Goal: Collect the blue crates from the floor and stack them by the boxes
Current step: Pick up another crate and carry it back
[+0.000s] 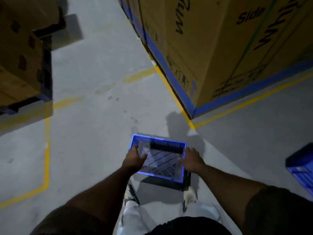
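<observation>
Down between the feet, the blue crate (158, 158) is being held by its side rims: left hand (134, 159) curling over the left edge with the thumb inside, right hand (192, 160) wrapping the right edge. It's hovering just above the floor (94, 119), near the big cardboard box (211, 53). I'm guessing the grip could be slipping since it's fingertips on thin rims, and that box corner is looking easy to clip. Counting: two crates, with the second crate (301, 165) peeking in at the right edge, plus box stacks on both sides.
</observation>
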A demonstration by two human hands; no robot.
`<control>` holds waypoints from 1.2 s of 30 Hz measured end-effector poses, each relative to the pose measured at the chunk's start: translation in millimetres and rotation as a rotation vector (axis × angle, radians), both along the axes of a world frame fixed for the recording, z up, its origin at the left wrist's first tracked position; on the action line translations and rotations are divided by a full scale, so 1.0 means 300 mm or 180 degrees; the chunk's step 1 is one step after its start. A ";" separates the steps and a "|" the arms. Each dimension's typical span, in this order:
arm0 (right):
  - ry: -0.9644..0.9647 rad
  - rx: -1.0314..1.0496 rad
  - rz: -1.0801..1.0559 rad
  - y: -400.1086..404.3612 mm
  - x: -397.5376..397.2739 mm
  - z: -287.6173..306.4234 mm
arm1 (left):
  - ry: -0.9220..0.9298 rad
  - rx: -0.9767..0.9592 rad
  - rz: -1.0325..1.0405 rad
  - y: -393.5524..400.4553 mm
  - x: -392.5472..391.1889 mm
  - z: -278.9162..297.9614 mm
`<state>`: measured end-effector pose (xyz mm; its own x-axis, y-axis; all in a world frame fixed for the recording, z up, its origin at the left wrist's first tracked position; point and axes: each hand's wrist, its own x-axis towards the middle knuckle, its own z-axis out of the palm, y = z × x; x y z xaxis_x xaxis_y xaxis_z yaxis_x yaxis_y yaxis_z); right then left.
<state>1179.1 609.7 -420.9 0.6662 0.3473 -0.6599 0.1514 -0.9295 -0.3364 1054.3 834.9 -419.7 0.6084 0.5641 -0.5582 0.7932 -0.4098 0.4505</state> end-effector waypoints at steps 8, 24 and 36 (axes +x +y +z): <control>-0.0057 -0.0102 -0.1187 0.240 -0.101 -0.139 | 0.0137 -0.0046 -0.1009 0.307 0.072 -0.100; -0.0703 -0.0292 -0.1426 0.409 -0.115 -0.847 | 0.0069 0.0112 -0.1473 0.508 0.158 -0.800; -0.0894 -0.0552 -0.1451 0.289 -0.096 -1.554 | 0.0341 0.0267 -0.1464 0.529 0.092 -1.520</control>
